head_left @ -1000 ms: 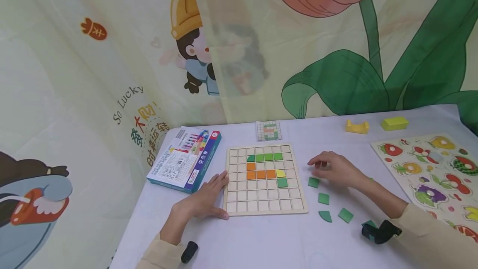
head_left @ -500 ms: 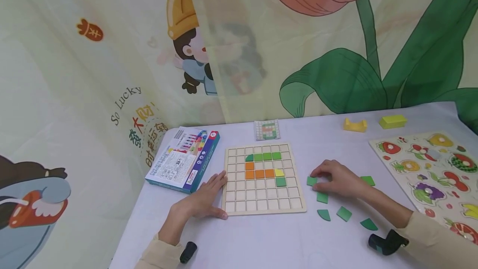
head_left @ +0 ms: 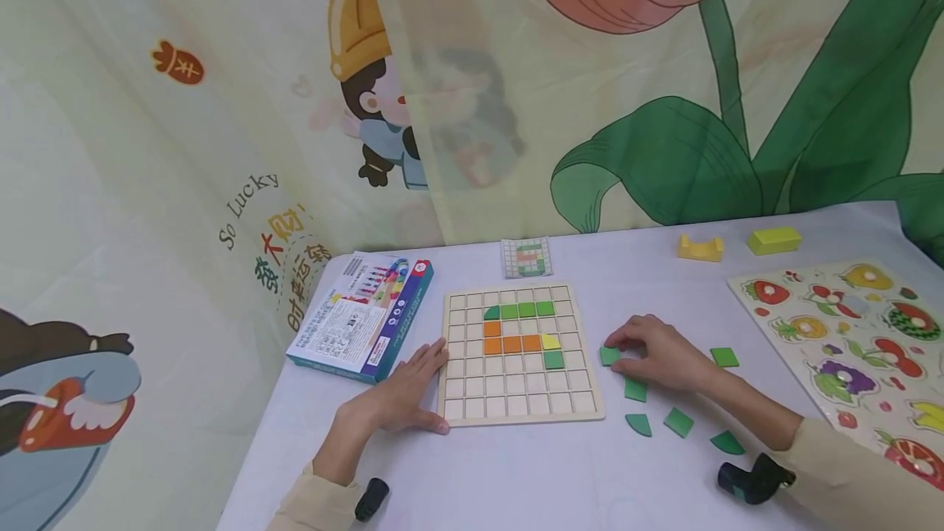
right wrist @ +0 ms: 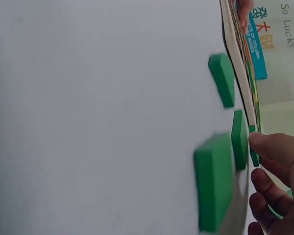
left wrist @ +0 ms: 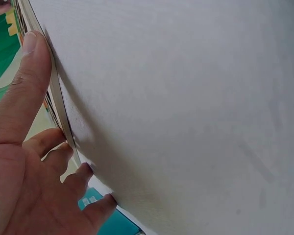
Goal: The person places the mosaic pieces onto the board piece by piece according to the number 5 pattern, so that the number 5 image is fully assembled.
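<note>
to the left of the right grip (head_left: 652, 355), and pinched by it, is a green tile (head_left: 609, 356), now closer to the wooden grid board (head_left: 509, 408) than half a second earlier. the left grip (head_left: 406, 390) stays spread against the board's left edge. between the grips, the board's cells hold a row of green pieces (head_left: 527, 310), four orange squares (head_left: 512, 344), a yellow piece (head_left: 550, 342) and a lone green square (head_left: 553, 360). around the right grip, loose green tiles (head_left: 635, 390) lie on the desk (head_left: 531, 474).
</note>
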Motion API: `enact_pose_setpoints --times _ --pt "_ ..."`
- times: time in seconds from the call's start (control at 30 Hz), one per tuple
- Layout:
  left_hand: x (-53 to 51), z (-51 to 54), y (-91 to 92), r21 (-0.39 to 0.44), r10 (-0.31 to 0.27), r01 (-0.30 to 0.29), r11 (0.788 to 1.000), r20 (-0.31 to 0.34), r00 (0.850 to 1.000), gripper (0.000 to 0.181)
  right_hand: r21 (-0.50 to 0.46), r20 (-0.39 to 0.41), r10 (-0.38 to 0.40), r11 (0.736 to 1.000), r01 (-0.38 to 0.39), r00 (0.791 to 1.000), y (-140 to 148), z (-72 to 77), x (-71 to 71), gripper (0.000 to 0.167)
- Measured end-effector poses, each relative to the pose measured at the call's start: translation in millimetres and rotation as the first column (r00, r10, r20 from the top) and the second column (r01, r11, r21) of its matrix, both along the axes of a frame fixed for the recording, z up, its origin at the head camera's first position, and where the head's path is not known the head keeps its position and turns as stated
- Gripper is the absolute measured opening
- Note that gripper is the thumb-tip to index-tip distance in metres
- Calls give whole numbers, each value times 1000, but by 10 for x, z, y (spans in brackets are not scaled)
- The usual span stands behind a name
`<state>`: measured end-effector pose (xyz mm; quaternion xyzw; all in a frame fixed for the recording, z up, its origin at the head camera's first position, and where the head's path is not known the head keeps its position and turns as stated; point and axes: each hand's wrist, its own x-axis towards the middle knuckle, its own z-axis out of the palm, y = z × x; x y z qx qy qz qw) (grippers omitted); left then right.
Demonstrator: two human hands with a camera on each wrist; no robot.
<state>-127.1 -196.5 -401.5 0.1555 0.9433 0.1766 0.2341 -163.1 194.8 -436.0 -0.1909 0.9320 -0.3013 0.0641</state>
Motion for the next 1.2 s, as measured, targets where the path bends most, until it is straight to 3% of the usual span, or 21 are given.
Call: enact_pose_setpoints --times 0.3,0.47,0.63,1.2 --pt "-2 6 -6 -10 -7 7 1000 -1 1000 106 -45 -46 65 997 -67 997 -418 14 91 25" --pt "-7 -8 -14 -8 -19 19 1000 -3 1000 106 -32 -129 112 993 -117 985 -599 -19 208 21" --pt "-12 -20 -19 -18 -19 19 1000 -6 1000 106 -5 -207 111 993 -115 972 -681 -51 258 20" --pt "2 -19 -4 -27 -13 13 1000 -13 1000 107 2 -193 92 996 -93 977 -694 -25 303 22"
